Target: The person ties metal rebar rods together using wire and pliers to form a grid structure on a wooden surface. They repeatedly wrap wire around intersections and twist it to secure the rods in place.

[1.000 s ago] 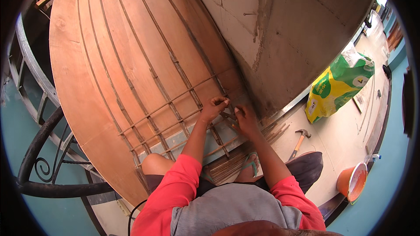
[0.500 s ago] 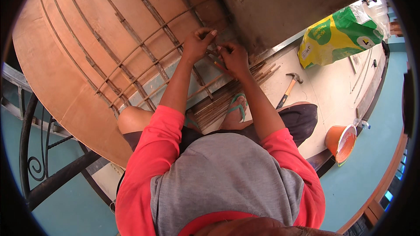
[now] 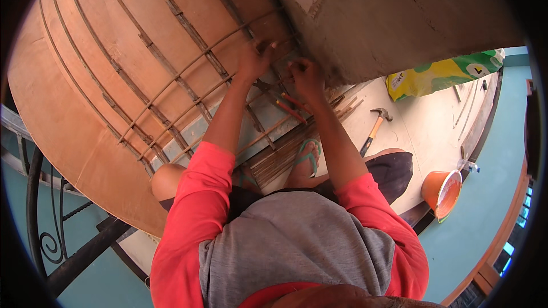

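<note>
A grid of tied steel rebar [image 3: 184,84] lies over a curved brown board. My left hand [image 3: 254,63] is over a crossing near the concrete slab, its fingers curled in; what they hold, if anything, is too dark to make out. Just to its right my right hand [image 3: 309,80] pinches thumb and fingers together at a rebar, on something too small to name. Below and between the hands, pincers with red-orange handles [image 3: 291,109] rest on the bars, apart from my fingers.
Loose rods [image 3: 279,159] lie by my sandalled foot. A claw hammer [image 3: 374,131] lies on the pale floor at right, with an orange bucket [image 3: 442,191] and a green-yellow sack [image 3: 442,74] beyond. The rough concrete slab [image 3: 394,17] overhangs at upper right. A black railing [image 3: 85,248] stands at left.
The pincers, earlier mostly hidden by my right hand, now show fully on the bars below it. Both hands stay near the same crossing. The view has shifted, and the slab covers more of the sack.
</note>
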{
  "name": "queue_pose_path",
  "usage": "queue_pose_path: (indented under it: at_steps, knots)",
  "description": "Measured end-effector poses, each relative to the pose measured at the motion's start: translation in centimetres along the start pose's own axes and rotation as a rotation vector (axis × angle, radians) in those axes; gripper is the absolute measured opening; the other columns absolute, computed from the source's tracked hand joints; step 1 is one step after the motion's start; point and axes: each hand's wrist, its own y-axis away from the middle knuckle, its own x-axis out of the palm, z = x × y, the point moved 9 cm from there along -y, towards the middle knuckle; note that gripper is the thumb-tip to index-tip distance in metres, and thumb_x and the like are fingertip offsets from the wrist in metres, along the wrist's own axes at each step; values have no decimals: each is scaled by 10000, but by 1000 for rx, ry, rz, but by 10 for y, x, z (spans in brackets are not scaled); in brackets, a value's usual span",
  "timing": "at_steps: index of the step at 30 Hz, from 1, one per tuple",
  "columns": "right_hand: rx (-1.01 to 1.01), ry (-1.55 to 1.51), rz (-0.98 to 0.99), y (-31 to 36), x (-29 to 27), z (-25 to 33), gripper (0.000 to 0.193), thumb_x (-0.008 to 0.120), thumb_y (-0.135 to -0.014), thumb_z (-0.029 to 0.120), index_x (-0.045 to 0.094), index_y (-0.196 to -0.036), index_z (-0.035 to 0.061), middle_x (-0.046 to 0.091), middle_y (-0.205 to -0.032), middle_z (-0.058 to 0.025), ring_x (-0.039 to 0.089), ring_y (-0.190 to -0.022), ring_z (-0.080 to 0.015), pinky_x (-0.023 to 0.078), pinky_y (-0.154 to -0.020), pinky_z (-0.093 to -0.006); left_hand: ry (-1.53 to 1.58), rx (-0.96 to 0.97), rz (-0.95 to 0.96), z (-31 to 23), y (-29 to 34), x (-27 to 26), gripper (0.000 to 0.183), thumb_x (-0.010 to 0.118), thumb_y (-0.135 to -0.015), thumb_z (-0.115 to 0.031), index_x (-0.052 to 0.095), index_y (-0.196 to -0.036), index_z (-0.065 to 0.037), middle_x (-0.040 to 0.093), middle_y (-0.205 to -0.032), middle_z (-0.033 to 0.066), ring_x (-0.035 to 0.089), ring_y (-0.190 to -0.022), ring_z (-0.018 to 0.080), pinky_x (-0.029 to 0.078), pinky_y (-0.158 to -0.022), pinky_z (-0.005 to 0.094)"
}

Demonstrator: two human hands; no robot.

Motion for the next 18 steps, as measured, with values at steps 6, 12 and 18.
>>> queue_pose_path:
  at_steps: [6,12,18]
  knots:
    - [-116,346,-150,-72,24,11,218,675,-983,174,728,-1072,-17,741,-827,-75,738,-718,-172,591,-633,-306,-437,432,-95,-21,-102,-19,297,647,-955,-183,688,-1232,-83,706,-1227,160,675,-1126,361,535,-944,437]
    - [57,130,-90,-126,61,-14,200,646,-993,143,728,-1090,-10,735,-828,-85,744,-707,-187,592,-578,-336,-926,916,41,-48,-139,9,326,639,-931,-186,679,-1249,-125,670,-1317,64,599,-1270,281,507,-1030,448]
    - [73,26,-200,-145,72,-22,215,642,-999,158,738,-1109,1,737,-842,-106,757,-714,-190,598,-588,-337,-1103,892,216,-34,-168,39,327,661,-918,-262,679,-1220,-137,649,-1329,55,576,-1292,250,482,-1062,445]
